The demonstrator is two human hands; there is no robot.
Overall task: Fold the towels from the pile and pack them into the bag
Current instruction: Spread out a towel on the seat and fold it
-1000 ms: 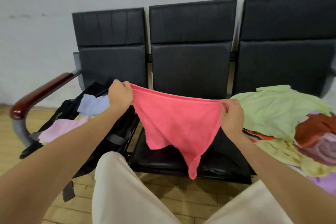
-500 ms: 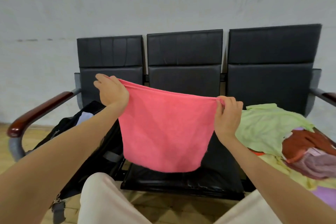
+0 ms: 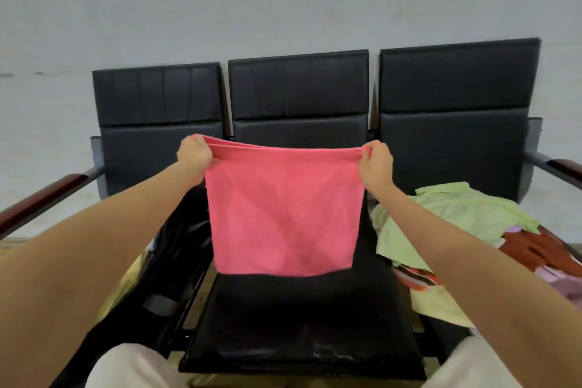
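A pink towel (image 3: 283, 214) hangs flat and square in the air over the middle seat, stretched by its top edge. My left hand (image 3: 194, 154) grips the top left corner and my right hand (image 3: 375, 162) pinches the top right corner. The pile of towels (image 3: 456, 224), light green on top with red, purple and yellow ones beneath, lies on the right seat. The black bag (image 3: 170, 261) sits on the left seat, mostly hidden behind my left forearm.
A row of three black padded chairs stands against a grey wall; the middle seat (image 3: 299, 324) is below the towel. Wooden armrests (image 3: 44, 198) flank the row at both ends. My knees in light trousers fill the bottom corners.
The towel went from a drooping triangle to a flat square sheet. Both hands rose and spread apart, and the view tilted upward.
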